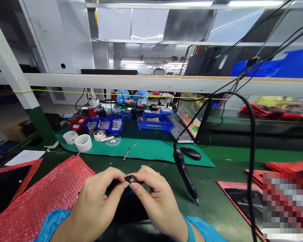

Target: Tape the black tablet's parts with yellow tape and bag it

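Both my hands meet low in the middle of the view, over a dark object lying on the green bench. My left hand (97, 198) and my right hand (154, 198) pinch a small black part (131, 179) between thumbs and fingertips. The fingers of both are closed on it. Blue sleeves cover my wrists. A black electric screwdriver (185, 174) hangs on its cable just right of my right hand, tip down near the bench.
Red bubble wrap (45, 195) lies at my left, red bags (288, 166) at my right. On the green mat (151, 151): tape rolls (83, 143), blue parts trays (154, 122), tweezers (127, 153), a black mouse (190, 153), a keyboard and a tilted screen. A person in blue works across the bench.
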`<state>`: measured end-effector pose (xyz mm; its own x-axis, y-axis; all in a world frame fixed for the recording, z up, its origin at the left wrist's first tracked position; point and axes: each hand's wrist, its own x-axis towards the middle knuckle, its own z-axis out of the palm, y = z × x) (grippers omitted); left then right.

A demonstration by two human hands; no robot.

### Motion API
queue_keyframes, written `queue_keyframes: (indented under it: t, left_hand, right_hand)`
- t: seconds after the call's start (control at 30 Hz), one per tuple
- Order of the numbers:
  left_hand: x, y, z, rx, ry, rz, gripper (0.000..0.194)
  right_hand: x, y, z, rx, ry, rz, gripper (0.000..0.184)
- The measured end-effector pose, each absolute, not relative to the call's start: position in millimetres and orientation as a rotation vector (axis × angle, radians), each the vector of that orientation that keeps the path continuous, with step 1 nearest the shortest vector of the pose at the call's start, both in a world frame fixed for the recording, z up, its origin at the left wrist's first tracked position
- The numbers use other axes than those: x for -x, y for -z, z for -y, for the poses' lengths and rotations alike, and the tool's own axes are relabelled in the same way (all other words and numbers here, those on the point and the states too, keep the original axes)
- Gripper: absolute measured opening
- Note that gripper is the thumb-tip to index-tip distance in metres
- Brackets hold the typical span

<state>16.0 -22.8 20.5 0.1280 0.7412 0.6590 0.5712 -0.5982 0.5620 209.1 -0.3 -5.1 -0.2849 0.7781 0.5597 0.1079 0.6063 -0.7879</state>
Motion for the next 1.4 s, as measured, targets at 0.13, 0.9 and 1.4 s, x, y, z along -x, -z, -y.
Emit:
queue_keyframes:
  t: [0.13, 0.9, 1.4]
  left_hand:
    - [-16.0, -19.2, 22.6, -2.249, -1.504, -1.282, 0.019]
    - [-15.7, -24.9, 22.4, -2.345, -1.555, -1.032, 0.026]
    - [-8.8, -21.6, 22.4, -2.454, -1.464, -1.073, 0.02]
  right_hand:
    - [-209.0, 3.8, 1.4, 0.724, -0.766, 1.759, 0.017]
    - [-210.4, -4.9, 8.4, 0.724, -1.048, 1.648, 0.019]
    - [-200.5, 4.5, 6.1, 0.719, -1.319, 1.47, 0.027]
